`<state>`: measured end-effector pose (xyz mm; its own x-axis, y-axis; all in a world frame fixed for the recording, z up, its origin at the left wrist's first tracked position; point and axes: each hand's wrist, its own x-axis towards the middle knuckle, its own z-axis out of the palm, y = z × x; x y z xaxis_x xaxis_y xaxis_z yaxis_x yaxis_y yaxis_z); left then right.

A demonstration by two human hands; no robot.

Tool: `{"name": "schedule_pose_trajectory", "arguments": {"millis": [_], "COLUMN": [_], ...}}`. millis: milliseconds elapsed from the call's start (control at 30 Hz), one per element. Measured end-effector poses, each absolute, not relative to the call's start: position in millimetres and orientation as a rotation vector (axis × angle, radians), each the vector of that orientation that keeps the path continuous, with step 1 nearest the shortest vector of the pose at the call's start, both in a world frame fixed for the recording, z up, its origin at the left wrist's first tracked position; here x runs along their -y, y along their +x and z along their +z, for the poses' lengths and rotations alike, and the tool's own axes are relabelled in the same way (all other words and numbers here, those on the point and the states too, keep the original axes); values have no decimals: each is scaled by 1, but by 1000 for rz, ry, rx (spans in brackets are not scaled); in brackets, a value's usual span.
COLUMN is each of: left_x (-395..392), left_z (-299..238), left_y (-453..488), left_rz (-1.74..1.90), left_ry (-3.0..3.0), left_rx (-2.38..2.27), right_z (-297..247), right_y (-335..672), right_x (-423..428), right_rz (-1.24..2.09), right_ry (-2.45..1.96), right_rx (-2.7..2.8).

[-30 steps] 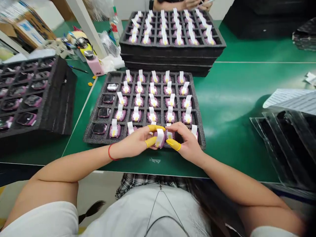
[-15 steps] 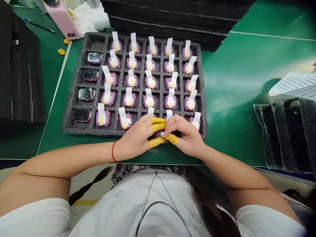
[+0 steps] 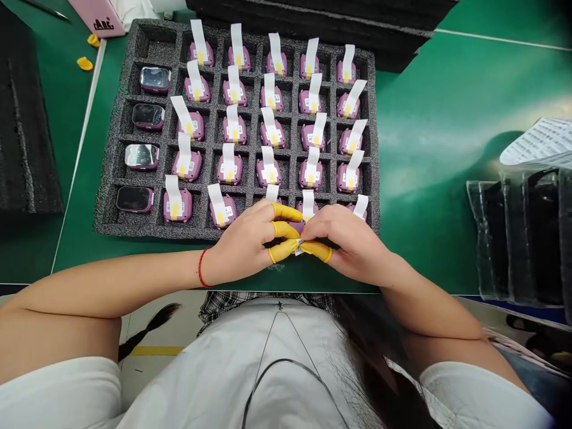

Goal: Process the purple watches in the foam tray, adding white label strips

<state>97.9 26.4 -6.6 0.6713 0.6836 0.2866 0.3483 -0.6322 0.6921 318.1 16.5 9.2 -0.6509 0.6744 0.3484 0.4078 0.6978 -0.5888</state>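
My left hand [image 3: 245,238], with yellow finger cots on several fingertips, is closed around a small purple watch body [image 3: 295,227] at the tray's front edge. Most of that watch is hidden by fingers. My right hand [image 3: 357,247], with a yellow cot on the thumb, pinches a small white label [image 3: 299,246] against the watch; the left thumb touches it too. Just beyond the hands lies a black foam tray [image 3: 105,220]. Purple watches lie back up in most compartments, each with a white paper strip and yellow tab. Watches with dark screens [image 3: 134,199] lie face up in the left column.
Stacked black foam trays [image 3: 322,24] stand behind. To the right are clear plastic trays [image 3: 489,238] beneath printed label sheets [image 3: 540,143]. A pink box [image 3: 102,21] and loose yellow finger cots [image 3: 84,63] lie at the upper left on the green table [image 3: 429,149].
The view has tilted and moved closer, so the tray appears higher and larger. Both hands remain together at the watch, and more of the white label shows between the thumbs.
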Motion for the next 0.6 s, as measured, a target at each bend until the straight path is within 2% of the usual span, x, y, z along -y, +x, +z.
{"name": "schedule_pose_trajectory", "arguments": {"millis": [67, 333, 600], "left_x": [-27, -27, -27], "left_z": [-7, -3, -1], "left_y": [99, 101, 103], "left_rz": [722, 756, 761], "left_ry": [2286, 2231, 2200], "left_rx": [-789, -830, -851], "right_z": [9, 18, 15], "right_y": [318, 316, 314], "right_x": [-15, -6, -5], "right_rz": [554, -98, -63], "right_ry": [-846, -821, -835], "right_rx": [2396, 2547, 2518]}}
